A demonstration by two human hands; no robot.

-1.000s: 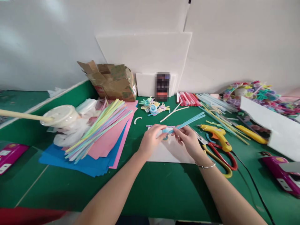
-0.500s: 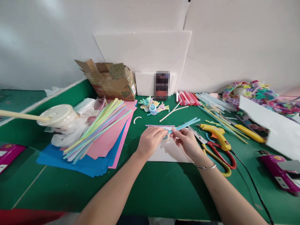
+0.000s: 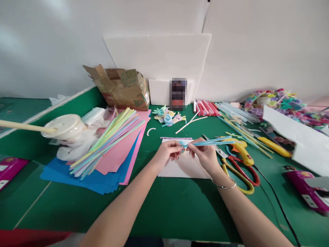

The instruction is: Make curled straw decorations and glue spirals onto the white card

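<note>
Mid-bench (image 3: 180, 209), over white sheet (image 3: 183, 170): left hand (image 3: 166, 153) and right hand (image 3: 205, 155), fingers clamped on blue straws (image 3: 217, 141), apparently curling the ends; next turn calls for steady tension.

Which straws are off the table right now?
The blue straws, pinched between the left hand and right hand. The pastel bundle and the red straws lie flat, untouched.

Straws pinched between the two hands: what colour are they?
Light blue. The straws show best in the head view, sticking out to the right of the hands.
</note>
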